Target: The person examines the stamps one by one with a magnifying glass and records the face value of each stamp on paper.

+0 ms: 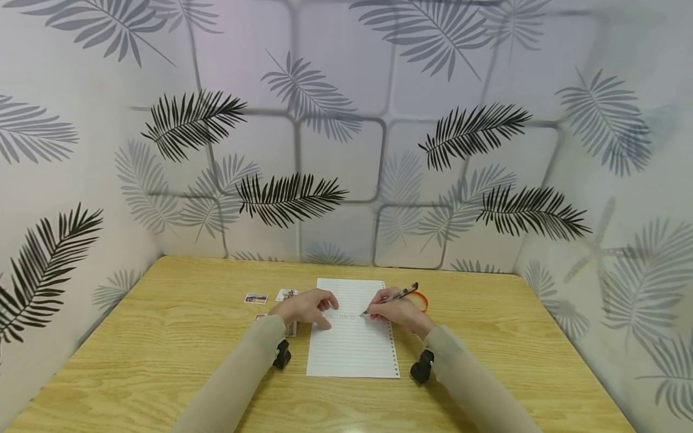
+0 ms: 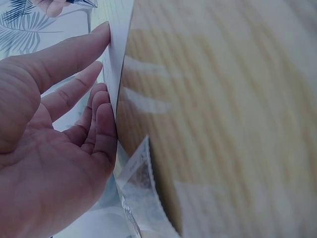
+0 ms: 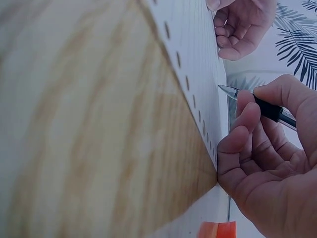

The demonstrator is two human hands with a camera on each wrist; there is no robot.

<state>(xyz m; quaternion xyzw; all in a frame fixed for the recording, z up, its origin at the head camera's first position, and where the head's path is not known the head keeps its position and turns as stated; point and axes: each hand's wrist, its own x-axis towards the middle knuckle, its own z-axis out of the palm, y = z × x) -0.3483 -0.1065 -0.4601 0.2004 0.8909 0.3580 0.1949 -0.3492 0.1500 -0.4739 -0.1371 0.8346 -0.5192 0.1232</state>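
If our left hand [image 1: 308, 307], spread left of the pen [image 1: 406, 291] our right hand [image 1: 399, 312] pinches, presses too lightly, the paper [image 1: 352, 352] could skid.

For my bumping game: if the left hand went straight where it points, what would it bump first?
Probably the black-gripped pen in the right hand, or maybe that hand's fingers; depth is hard to judge.
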